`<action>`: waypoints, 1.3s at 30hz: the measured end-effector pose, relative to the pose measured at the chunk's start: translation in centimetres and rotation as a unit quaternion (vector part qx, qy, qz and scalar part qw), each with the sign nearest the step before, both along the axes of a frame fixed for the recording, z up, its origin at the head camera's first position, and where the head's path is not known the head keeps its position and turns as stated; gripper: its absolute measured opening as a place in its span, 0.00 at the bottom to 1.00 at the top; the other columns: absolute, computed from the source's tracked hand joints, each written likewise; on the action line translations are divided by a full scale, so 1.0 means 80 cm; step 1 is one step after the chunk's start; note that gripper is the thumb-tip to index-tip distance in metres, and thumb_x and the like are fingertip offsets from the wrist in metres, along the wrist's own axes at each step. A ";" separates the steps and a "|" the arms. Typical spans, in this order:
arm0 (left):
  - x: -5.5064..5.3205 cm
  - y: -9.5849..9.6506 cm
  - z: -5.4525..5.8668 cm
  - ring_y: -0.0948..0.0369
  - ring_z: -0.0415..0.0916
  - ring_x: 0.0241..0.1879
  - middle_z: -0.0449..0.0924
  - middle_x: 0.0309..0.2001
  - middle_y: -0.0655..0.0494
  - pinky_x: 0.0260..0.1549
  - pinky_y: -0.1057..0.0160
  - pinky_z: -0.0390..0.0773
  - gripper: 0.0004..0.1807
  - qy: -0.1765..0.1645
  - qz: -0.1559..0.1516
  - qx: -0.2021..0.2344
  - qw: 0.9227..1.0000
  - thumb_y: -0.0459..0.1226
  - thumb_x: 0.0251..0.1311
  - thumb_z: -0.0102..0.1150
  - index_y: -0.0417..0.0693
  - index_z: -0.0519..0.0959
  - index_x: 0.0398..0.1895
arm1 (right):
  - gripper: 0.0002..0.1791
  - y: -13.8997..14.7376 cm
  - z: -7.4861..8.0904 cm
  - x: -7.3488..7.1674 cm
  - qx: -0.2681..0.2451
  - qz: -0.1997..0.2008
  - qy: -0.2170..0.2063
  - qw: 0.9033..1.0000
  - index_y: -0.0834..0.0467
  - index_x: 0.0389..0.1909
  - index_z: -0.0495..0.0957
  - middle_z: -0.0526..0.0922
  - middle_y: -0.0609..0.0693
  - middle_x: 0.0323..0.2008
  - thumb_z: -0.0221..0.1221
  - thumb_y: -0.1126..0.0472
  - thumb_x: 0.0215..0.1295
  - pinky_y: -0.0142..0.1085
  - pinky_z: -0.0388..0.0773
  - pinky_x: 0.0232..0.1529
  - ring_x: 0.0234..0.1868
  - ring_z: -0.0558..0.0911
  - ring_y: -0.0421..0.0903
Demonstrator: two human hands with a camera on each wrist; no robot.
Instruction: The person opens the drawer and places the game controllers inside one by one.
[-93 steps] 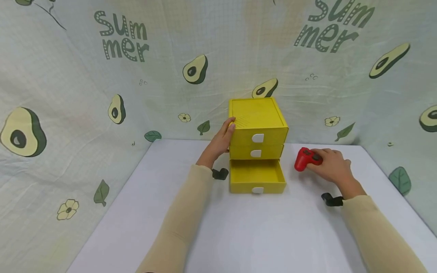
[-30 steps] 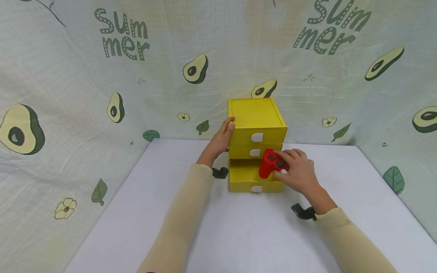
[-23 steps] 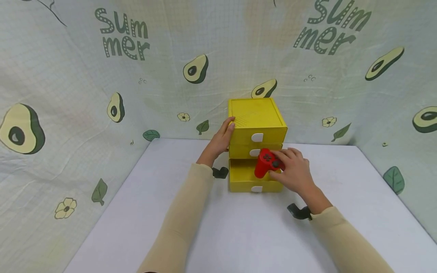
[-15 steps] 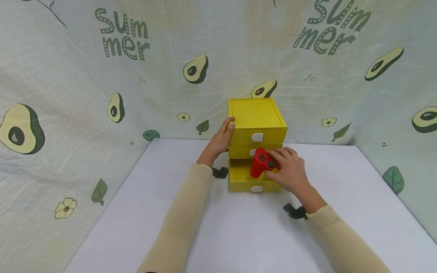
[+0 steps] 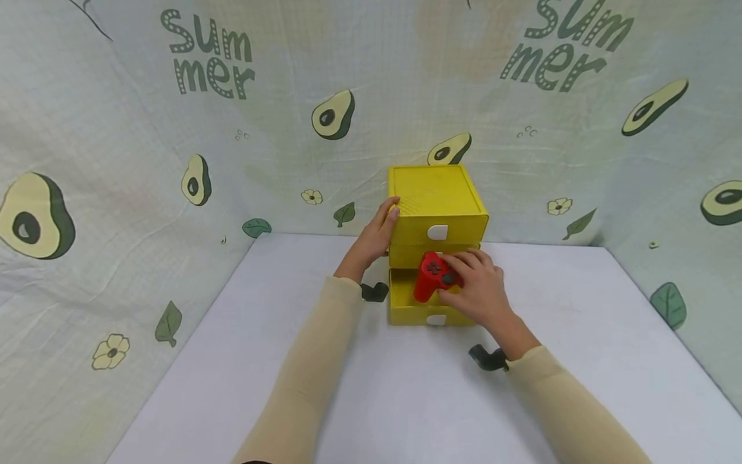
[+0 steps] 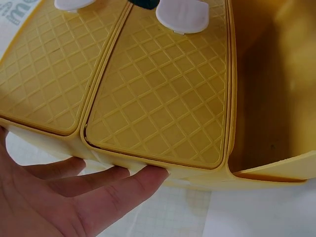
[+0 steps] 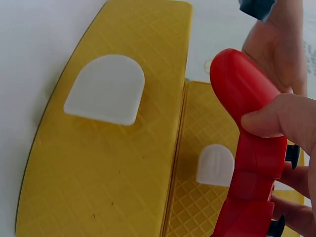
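A yellow three-drawer cabinet (image 5: 435, 187) with white tabs stands at the back of the table, its bottom drawer (image 5: 408, 316) pulled out. My left hand (image 5: 371, 241) rests against the cabinet's left side near the top. In the left wrist view its extended fingers (image 6: 118, 197) touch the side wall beside the closed drawers. My right hand (image 5: 478, 290) grips a red game controller (image 5: 427, 280) by one end, over the pulled-out drawer. Seen from the right wrist, the thumb presses on the controller (image 7: 256, 153), which overlaps the white tab (image 7: 215, 165) of a drawer.
The white table (image 5: 382, 393) stretches in front of the cabinet and to both sides. Behind it hangs a pale cloth (image 5: 371, 64) printed with avocados and leaves. Black wrist mounts (image 5: 487, 357) stick out beneath each forearm.
My right hand has carried the controller from the table right of the cabinet leftward to over the bottom drawer, still drifting left lately. My left hand stays on the cabinet's side.
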State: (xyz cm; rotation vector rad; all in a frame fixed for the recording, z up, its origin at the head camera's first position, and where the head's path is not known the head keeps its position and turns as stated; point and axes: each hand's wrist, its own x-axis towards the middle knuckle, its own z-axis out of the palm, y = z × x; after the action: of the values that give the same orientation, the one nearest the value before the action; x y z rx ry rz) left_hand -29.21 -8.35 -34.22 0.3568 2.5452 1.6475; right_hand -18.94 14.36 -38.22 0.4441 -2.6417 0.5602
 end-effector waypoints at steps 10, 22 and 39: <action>0.001 -0.001 0.002 0.41 0.65 0.65 0.54 0.75 0.54 0.48 0.36 0.76 0.28 -0.001 -0.010 0.012 1.000 0.69 0.65 0.33 0.91 0.50 0.68 | 0.36 -0.017 -0.004 -0.007 -0.002 0.007 -0.007 1.000 0.47 0.63 0.74 0.76 0.55 0.58 0.70 0.50 0.48 0.60 0.68 0.50 0.65 0.62 0.57; 0.001 -0.001 0.000 0.41 0.66 0.64 0.55 0.74 0.53 0.48 0.36 0.76 0.28 0.002 -0.010 0.016 1.000 0.69 0.64 0.32 0.90 0.51 0.68 | 0.39 -0.026 -0.014 -0.013 0.017 -0.004 -0.063 0.998 0.45 0.65 0.71 0.74 0.55 0.61 0.71 0.48 0.49 0.61 0.69 0.51 0.67 0.61 0.58; 0.001 0.000 0.002 0.41 0.65 0.65 0.55 0.75 0.55 0.48 0.36 0.77 0.28 0.007 -0.005 0.009 1.000 0.69 0.65 0.32 0.90 0.50 0.68 | 0.36 -0.027 -0.020 -0.028 0.026 0.001 -0.158 0.987 0.48 0.63 0.74 0.75 0.55 0.62 0.70 0.48 0.50 0.62 0.71 0.53 0.65 0.62 0.58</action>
State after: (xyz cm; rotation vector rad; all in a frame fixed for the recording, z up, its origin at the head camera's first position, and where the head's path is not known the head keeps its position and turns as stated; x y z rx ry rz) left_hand -29.13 -8.32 -34.09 0.3837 2.5359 1.6707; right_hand -21.20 12.20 -39.83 0.4016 -2.9645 0.6074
